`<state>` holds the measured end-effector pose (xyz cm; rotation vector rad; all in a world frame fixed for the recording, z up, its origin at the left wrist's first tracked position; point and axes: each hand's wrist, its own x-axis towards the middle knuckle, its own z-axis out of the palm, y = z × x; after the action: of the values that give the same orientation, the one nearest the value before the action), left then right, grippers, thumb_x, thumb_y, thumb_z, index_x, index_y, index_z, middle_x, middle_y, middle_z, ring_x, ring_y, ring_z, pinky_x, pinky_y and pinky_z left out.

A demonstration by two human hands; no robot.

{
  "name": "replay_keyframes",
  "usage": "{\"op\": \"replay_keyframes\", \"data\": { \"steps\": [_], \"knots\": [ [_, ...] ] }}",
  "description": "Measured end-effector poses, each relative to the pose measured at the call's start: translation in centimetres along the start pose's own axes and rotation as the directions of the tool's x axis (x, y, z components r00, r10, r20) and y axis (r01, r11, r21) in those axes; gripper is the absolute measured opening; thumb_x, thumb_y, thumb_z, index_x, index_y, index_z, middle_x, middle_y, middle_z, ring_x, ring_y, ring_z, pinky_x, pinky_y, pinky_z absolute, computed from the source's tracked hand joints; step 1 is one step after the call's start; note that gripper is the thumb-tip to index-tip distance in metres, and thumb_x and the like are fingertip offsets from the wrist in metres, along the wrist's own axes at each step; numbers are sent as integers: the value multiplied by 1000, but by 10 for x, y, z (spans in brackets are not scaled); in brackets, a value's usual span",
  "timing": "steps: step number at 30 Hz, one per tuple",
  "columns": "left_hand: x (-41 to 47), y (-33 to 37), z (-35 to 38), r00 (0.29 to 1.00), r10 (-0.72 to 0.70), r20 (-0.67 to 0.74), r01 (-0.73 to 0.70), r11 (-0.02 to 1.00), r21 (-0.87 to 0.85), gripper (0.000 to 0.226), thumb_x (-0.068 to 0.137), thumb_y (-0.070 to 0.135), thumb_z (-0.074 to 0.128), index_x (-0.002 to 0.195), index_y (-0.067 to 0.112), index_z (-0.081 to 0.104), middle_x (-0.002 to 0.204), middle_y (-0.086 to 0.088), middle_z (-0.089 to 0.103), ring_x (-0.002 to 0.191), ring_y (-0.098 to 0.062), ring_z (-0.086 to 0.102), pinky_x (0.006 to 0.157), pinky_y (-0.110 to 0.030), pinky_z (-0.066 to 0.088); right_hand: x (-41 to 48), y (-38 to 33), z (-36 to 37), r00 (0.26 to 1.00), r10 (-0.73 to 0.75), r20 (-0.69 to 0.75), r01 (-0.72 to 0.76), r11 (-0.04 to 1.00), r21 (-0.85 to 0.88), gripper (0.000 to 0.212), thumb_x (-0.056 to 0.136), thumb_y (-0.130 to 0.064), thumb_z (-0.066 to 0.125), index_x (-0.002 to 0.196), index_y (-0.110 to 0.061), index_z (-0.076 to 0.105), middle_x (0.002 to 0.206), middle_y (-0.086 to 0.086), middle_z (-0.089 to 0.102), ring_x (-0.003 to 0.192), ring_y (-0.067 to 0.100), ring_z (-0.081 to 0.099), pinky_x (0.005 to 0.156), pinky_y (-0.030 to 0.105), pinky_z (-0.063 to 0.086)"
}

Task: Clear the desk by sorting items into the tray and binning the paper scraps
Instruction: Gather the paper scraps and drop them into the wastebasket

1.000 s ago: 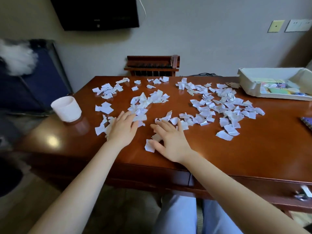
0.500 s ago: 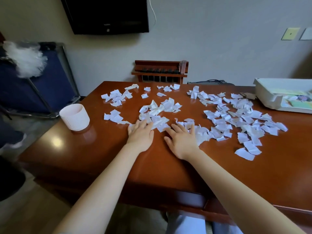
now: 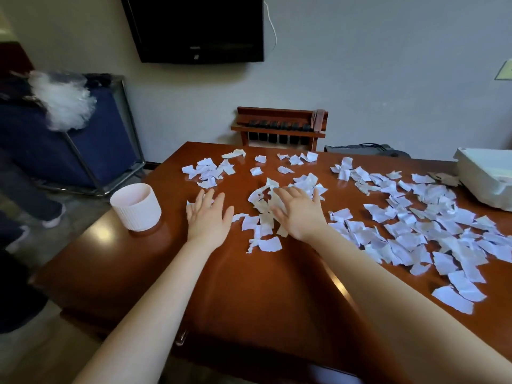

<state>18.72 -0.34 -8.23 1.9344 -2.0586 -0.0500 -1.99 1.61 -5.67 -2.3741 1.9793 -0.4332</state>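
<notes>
Many torn white paper scraps (image 3: 410,217) lie scattered over the brown wooden desk (image 3: 249,295). My left hand (image 3: 209,216) lies flat on the desk with straight fingers, a scrap under its fingertips. My right hand (image 3: 297,214) rests flat with spread fingers on a heaped clump of scraps (image 3: 263,200) in the middle. A small white ribbed bin (image 3: 135,207) stands at the desk's left edge, just left of my left hand. The white tray (image 3: 487,178) sits at the far right, partly cut off by the frame.
A wooden rack (image 3: 279,128) stands behind the desk against the wall, below a wall-mounted screen (image 3: 196,26). A dark device with cables (image 3: 365,149) lies at the back right. A blue cart (image 3: 69,139) and a person's legs are on the left.
Both hands have slid forward across the desk, away from me, pushing scraps into a clump under the right hand. The view has shifted left, bringing the bin closer and cutting off the tray.
</notes>
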Motion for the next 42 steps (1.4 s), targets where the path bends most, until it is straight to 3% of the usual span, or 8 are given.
{"op": "replay_keyframes", "data": {
  "steps": [5, 13, 18, 23, 27, 33, 37, 42],
  "knots": [
    [22, -13, 13, 991, -94, 99, 88, 995, 55, 62, 96, 52, 24, 149, 23, 10, 159, -5, 3, 146, -29, -3, 117, -50, 7, 57, -8, 13, 996, 4, 94, -1, 999, -34, 56, 97, -50, 30, 148, -27, 22, 158, 3, 18, 146, 25, 11, 115, 56, 2],
    [50, -6, 22, 966, 134, 221, -146, 989, 37, 53, 99, 43, 23, 148, 24, 18, 159, 1, 9, 146, -23, 0, 119, -42, 3, 101, 13, 28, 952, 39, 305, -25, 998, -49, 56, 95, -53, 33, 146, -31, 27, 158, 1, 17, 146, 25, 11, 115, 55, 2],
    [51, 1, 19, 943, 203, 262, -216, 976, 22, 49, 101, 39, 20, 148, 26, 19, 159, 4, 8, 146, -19, -2, 119, -38, 1, 87, 42, 32, 962, 80, 262, -83, 997, 3, 56, 94, -56, 33, 145, -33, 28, 158, -2, 17, 147, 22, 10, 117, 55, 7],
    [44, 25, 22, 904, 313, 292, -296, 950, -104, 48, 102, 36, 17, 148, 26, 22, 158, 7, 13, 146, -13, -1, 120, -38, 1, 63, 60, 29, 969, 124, 212, -136, 990, 43, 53, 96, -52, 32, 144, -30, 33, 156, -2, 24, 145, 22, 15, 118, 50, 10],
    [44, 43, 23, 904, 346, 250, -315, 936, -154, 46, 101, 35, 18, 147, 28, 20, 156, 8, 18, 146, -13, -1, 120, -43, 1, 60, 59, 19, 975, 165, 146, -190, 965, 179, 48, 97, -47, 34, 139, -24, 41, 146, 4, 42, 134, 25, 37, 111, 47, 30],
    [81, 30, 14, 959, 283, -8, -282, 953, -109, 48, 99, 40, 27, 144, 25, 31, 153, 6, 28, 145, -14, 11, 119, -44, 8, 98, 50, 9, 995, 86, 41, -91, 988, 127, 51, 97, -48, 36, 143, -25, 35, 149, 4, 39, 137, 26, 33, 112, 50, 28],
    [122, 0, 14, 989, 100, -108, -106, 993, -49, 48, 99, 41, 28, 143, 22, 35, 154, 0, 27, 146, -20, 9, 119, -48, 8, 146, 36, 17, 995, 37, 88, -44, 996, 78, 55, 95, -48, 40, 144, -25, 31, 152, 4, 34, 138, 27, 33, 112, 50, 28],
    [159, -36, 29, 990, -83, -116, 89, 995, 54, 55, 97, 48, 28, 144, 21, 31, 157, -6, 17, 146, -25, -2, 116, -50, 3, 211, 17, 38, 990, -62, 129, 62, 998, 0, 57, 96, -45, 41, 147, -24, 26, 156, 4, 23, 144, 26, 19, 116, 53, 16]
  ]
}}
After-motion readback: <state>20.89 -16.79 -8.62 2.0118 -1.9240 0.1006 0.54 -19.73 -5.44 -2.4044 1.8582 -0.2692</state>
